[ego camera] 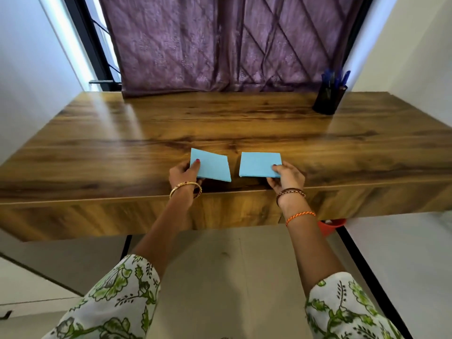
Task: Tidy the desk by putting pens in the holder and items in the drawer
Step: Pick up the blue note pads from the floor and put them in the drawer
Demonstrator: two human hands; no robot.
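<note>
Two blue pads sit pinched in her hands — left, right — at the tabletop edge, where thin grips might let one slip floorward.

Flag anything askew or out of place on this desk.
Only the left blue pad sits skewed, turned at an angle to the desk edge, while the right blue pad lies square. Each hand, left hand and right hand, pinches one.
</note>
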